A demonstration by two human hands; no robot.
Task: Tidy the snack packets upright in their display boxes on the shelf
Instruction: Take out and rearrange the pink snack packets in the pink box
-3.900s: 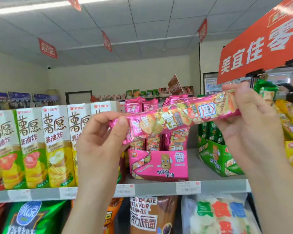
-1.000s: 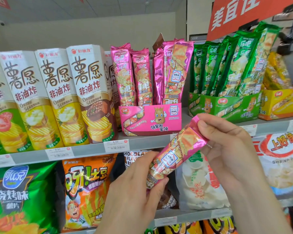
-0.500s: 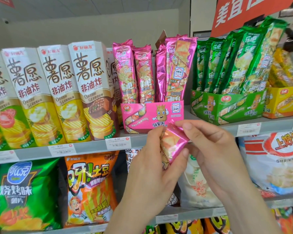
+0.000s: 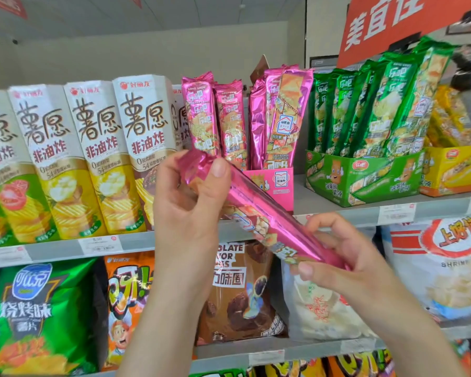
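I hold a long pink snack packet [image 4: 259, 213] slanted in front of the shelf. My left hand [image 4: 191, 202] pinches its upper end, and my right hand [image 4: 346, 265] grips its lower end. Behind it stands the pink display box [image 4: 278, 183] on the upper shelf, partly hidden by the packet and my left hand. Several pink packets [image 4: 229, 121] stand upright in that box. To the right, a green display box [image 4: 365, 180] holds several green packets [image 4: 375, 110] leaning right.
Tall white chip cartons [image 4: 93, 156] line the upper shelf left of the pink box. A yellow display box [image 4: 454, 170] sits at the far right. Large snack bags [image 4: 239, 292] fill the lower shelf. An orange sign [image 4: 408, 20] hangs above on the right.
The packet has turned over: its left-hand end rose to the top while my right hand dropped to the lower end. Earlier I held it level and high, then lowered it.
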